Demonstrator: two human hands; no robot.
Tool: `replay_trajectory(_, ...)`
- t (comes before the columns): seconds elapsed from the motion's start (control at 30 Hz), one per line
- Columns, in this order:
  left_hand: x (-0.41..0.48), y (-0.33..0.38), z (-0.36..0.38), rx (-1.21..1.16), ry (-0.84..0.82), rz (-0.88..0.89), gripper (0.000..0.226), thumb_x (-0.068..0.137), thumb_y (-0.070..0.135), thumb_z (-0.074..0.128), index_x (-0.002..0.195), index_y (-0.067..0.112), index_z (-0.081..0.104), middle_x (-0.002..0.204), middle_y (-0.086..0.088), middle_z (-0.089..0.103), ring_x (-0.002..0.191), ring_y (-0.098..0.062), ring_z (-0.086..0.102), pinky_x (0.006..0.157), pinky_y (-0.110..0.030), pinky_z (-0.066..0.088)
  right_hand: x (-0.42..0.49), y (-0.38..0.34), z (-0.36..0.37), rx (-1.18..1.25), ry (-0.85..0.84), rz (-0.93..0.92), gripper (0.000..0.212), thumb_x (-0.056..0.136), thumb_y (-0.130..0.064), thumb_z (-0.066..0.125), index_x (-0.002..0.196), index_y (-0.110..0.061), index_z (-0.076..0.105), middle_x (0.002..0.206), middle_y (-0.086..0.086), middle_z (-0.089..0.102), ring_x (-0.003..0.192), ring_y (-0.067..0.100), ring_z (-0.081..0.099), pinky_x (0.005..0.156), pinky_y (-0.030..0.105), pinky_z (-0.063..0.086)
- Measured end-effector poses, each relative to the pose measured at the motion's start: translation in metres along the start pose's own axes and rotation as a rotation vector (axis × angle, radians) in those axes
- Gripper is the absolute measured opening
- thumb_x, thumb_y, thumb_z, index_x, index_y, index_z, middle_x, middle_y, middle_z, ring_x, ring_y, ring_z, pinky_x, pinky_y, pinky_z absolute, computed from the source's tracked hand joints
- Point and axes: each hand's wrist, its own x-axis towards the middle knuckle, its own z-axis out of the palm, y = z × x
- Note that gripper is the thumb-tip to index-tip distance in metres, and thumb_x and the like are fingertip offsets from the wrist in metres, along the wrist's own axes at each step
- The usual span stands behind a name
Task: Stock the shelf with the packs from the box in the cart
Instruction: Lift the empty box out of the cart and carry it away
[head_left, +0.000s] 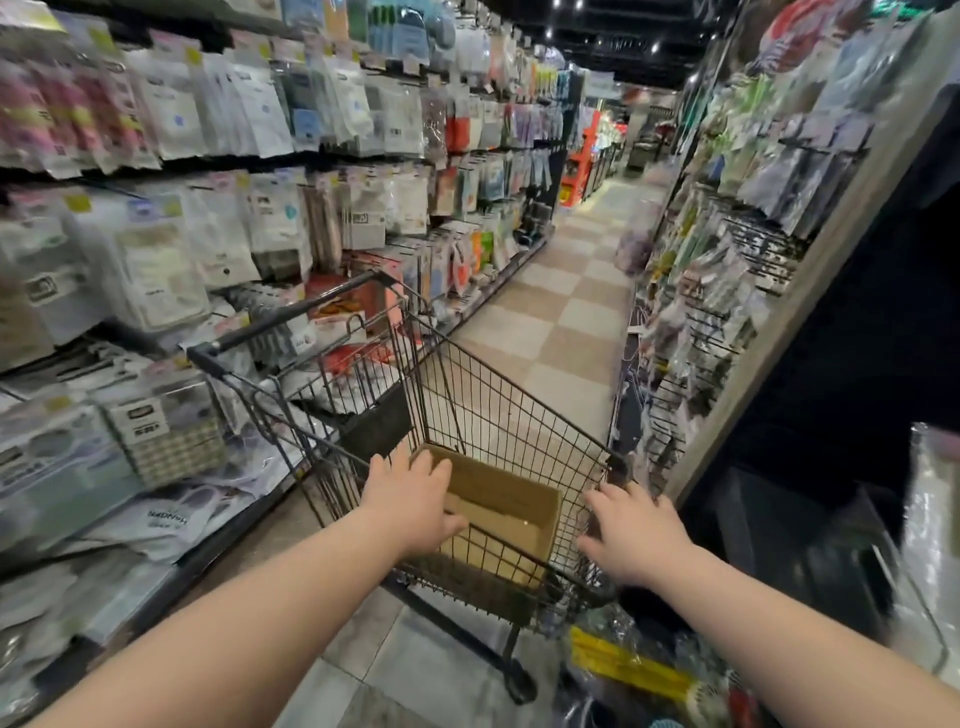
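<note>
A black wire cart (498, 415) stands in the aisle in front of me, tilted in the view. A brown cardboard box (511, 506) sits in its near end; no packs show inside it. My left hand (415, 499) reaches over the cart's near rim with fingers spread, touching the box's left edge. My right hand (636, 530) is spread open at the cart's right near corner, against the wire rim. Neither hand holds a pack. The shelf (171, 249) on the left is full of hanging and stacked packs.
Another rack of hanging packs (727, 270) lines the right side. The checkered aisle floor (561, 312) runs ahead past the cart. Packaged goods and a yellow item (623, 660) lie low at the right, near the cart's wheel (519, 686).
</note>
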Motion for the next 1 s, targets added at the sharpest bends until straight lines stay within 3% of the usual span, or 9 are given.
replay_trajectory(0.17,0.042,-0.019,0.005,0.026,-0.043,0.029,0.082,0.091,0.063,0.039,0.153,0.020,0.006,0.161,-0.008,0.009,0.148,-0.033,0.004,0.117,-0.056,0.007,0.056,-0.008,0.016,0.072,-0.041,0.018,0.066,0.091,-0.053,0.045,0.147,-0.022,0.027,0.154,0.004,0.030,0.143,0.030,0.022,0.115,0.054,0.020)
replay_trajectory(0.37,0.130,-0.045,0.012,0.079,-0.107,-0.014,0.085,0.090,0.064,0.039,0.153,0.020,0.005,0.162,-0.008,0.006,0.148,-0.034,0.004,0.117,-0.055,0.010,0.144,-0.008,0.031,0.160,-0.113,0.008,0.067,0.091,-0.051,0.049,0.147,-0.023,0.026,0.156,0.005,0.025,0.145,0.031,0.019,0.116,0.055,0.016)
replay_trajectory(0.57,0.223,-0.048,0.027,0.051,-0.217,0.002,0.083,0.089,0.062,0.044,0.153,0.022,0.010,0.160,-0.005,0.016,0.147,-0.032,0.009,0.117,-0.054,0.014,0.222,0.012,0.047,0.182,-0.224,0.024,0.066,0.093,-0.049,0.048,0.147,-0.021,0.026,0.155,0.005,0.027,0.145,0.032,0.018,0.116,0.054,0.017)
replay_trajectory(0.8,0.289,-0.056,0.065,0.050,-0.348,0.003,0.083,0.086,0.060,0.050,0.151,0.022,0.016,0.155,-0.004,0.026,0.144,-0.030,0.020,0.115,-0.051,0.021,0.279,0.029,0.085,0.239,-0.375,0.077,0.063,0.093,-0.039,0.050,0.148,-0.019,0.026,0.154,0.006,0.029,0.144,0.031,0.021,0.116,0.052,0.018)
replay_trajectory(1.0,0.340,-0.059,0.101,0.014,-0.435,0.015,0.086,0.087,0.055,0.052,0.153,0.022,0.009,0.158,-0.003,0.020,0.145,-0.027,0.016,0.118,-0.048,0.021,0.316,0.025,0.127,0.327,-0.461,0.154,0.066,0.092,-0.034,0.052,0.149,-0.019,0.023,0.153,0.004,0.030,0.142,0.028,0.026,0.115,0.047,0.025)
